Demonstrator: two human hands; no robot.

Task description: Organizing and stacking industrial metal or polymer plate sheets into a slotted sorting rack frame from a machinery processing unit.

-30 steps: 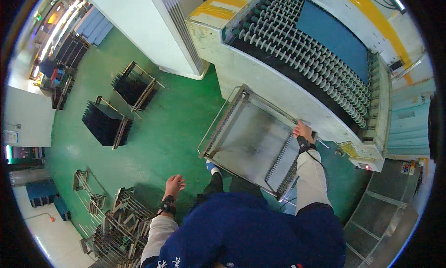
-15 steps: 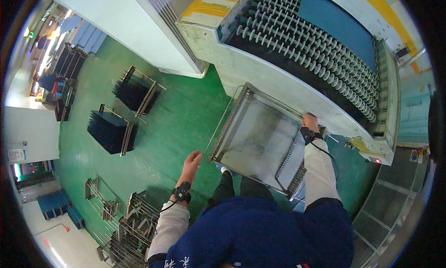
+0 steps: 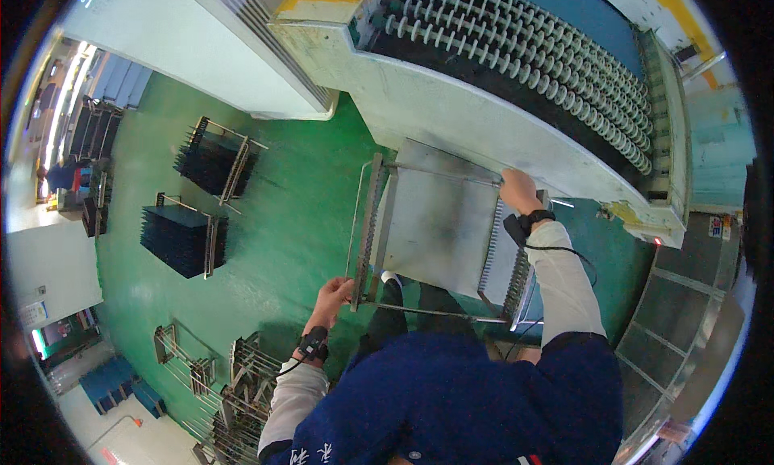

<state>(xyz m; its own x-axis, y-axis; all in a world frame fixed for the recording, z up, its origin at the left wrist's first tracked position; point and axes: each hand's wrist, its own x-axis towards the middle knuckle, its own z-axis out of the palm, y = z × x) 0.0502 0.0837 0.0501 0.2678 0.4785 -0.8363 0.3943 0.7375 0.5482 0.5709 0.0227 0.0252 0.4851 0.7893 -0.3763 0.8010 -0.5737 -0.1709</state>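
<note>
A metal rack with toothed side bars and thin rods lies in front of my body, over a smooth grey metal tabletop. My left hand is closed at the rack's near left corner, its fingers on the frame beside the wire handle. At the far right corner, my right hand is wrapped around the frame by the far rod. Between the toothed sides no panels show. Each wrist wears a black strap with a small device and cable.
Beyond the rack stands a roller conveyor machine. Two racks loaded with dark panels sit on the green floor at left. Several bare metal racks are piled at lower left. A framed grey panel unit stands at right.
My left hand has moved from free air onto the rack's near left corner. The rack has shifted and turned slightly relative to the tabletop, with my right hand still on it.
</note>
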